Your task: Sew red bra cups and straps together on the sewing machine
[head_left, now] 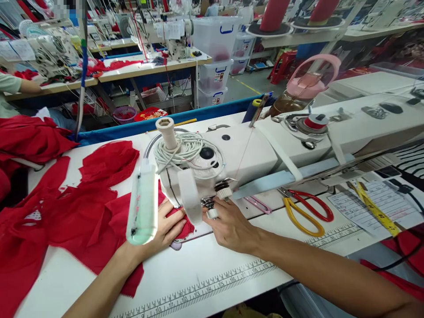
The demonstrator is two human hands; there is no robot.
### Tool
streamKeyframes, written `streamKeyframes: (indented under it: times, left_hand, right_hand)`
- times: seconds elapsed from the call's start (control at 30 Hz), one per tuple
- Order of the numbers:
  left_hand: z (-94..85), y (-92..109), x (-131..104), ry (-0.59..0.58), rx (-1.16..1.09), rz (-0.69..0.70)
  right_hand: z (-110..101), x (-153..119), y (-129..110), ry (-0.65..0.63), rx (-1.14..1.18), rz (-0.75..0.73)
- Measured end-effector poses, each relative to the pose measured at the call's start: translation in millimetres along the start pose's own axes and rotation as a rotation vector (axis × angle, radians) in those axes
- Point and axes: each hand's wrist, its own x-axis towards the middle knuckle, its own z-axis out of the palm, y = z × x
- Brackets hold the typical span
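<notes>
Under the head of a white sewing machine (245,152), my left hand (167,227) lies with fingers stretched out over red fabric (183,230). A pale lamp housing (143,207) hides part of its back. My right hand (230,223) is at the needle area, right beside the metal presser parts (208,203). Its fingers are bent and closed, and the fingertips disappear behind the machine parts, so what they pinch cannot be made out. More red cloth (89,221) spreads in loose folds left of my left hand.
Scissors (306,212) with red and yellow handles lie right of my right hand, near a yellow tape measure (376,207) on a written sheet (344,205). A printed ruler (198,289) runs along the table's front edge. A pink-lidded bottle (298,90) stands behind the machine.
</notes>
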Motion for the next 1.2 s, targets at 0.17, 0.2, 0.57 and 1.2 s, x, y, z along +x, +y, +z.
streamKeyframes:
  times: [0.17,0.2,0.57,1.2]
  left_hand:
    - [-0.3,-5,1,-0.054,0.066,0.007]
    - [0.0,-6,0,-0.068,0.081,0.004]
    - [3.6,-14,-1,-0.066,0.035,0.027]
    - [3.7,29,-11,0.166,0.092,0.108]
  right_hand:
    - [-1,0,1,0.000,0.011,0.001]
    - [-1,0,1,-0.015,0.009,0.006]
    - [-1,-2,1,0.003,0.048,0.004]
    - [-1,4,-3,-0.187,-0.059,0.006]
